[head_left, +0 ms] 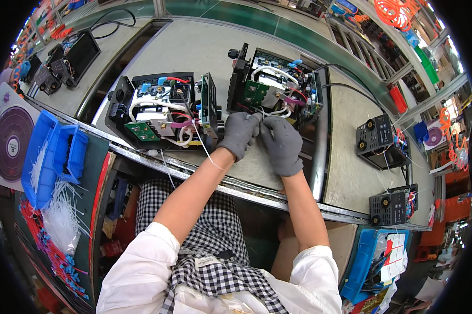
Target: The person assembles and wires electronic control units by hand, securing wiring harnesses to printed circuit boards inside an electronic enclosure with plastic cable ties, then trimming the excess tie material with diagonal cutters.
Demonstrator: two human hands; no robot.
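Observation:
Both hands wear grey gloves and meet at the near side of an open electrical unit (pixel 271 86) with circuit boards, white wires and a purple connector. My left hand (pixel 238 135) is closed, its fingertips pinched beside the unit's lower front edge. Next to it, my right hand (pixel 281 145) pinches too, its fingertips almost touching the left ones. Thin white wires (pixel 270 112) run up to the fingertips; what exactly the fingers grip is hidden. To the left stands a second open unit (pixel 160 112), with a white cable tie (pixel 206 147) trailing from its wires past my left wrist.
Blue bins (pixel 40 157) stand at the left, beside a pile of white cable ties (pixel 63 217) and red and blue leads (pixel 58 264). More units stand at the far left (pixel 63 65) and at right (pixel 380 137). A metal rail (pixel 236 191) edges the bench before me.

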